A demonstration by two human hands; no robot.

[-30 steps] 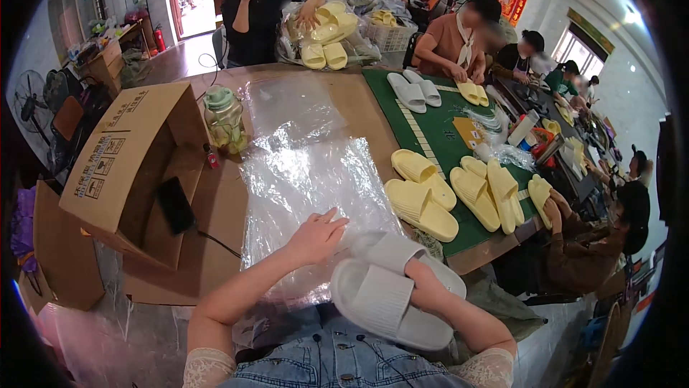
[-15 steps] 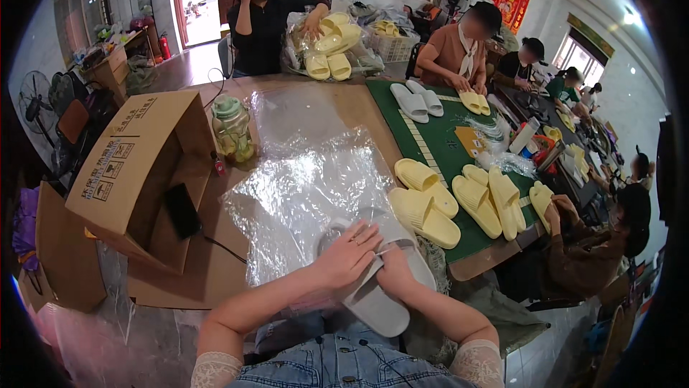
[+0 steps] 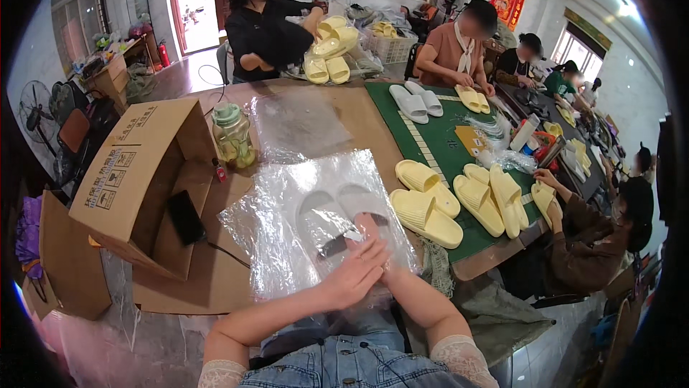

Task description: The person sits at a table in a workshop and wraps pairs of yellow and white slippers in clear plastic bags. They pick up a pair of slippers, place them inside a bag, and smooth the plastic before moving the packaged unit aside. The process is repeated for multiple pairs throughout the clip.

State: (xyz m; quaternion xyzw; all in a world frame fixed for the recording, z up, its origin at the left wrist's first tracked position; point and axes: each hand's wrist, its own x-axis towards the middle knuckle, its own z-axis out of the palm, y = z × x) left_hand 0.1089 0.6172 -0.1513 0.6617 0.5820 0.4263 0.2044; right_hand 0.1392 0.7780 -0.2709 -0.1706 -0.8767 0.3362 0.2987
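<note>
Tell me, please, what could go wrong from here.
The clear bag looks thin, so it might tear where the right hand reaches inside with the gray slippers. The left hand crosses over the right one, so they could get in each other's way. The bag's edge lies beside the yellow slippers and might nudge them.

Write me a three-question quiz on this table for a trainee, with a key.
1. True or false: the grey slippers show through clear plastic.

2. Choose the colour of the lid on the jar: a) red, b) pale green, c) black.

3. Where the wearer's two hands overlap, which one lies on top?

Key
1. True.
2. b.
3. The left hand; it lies across the right hand, whose fingers show through the plastic.
</note>
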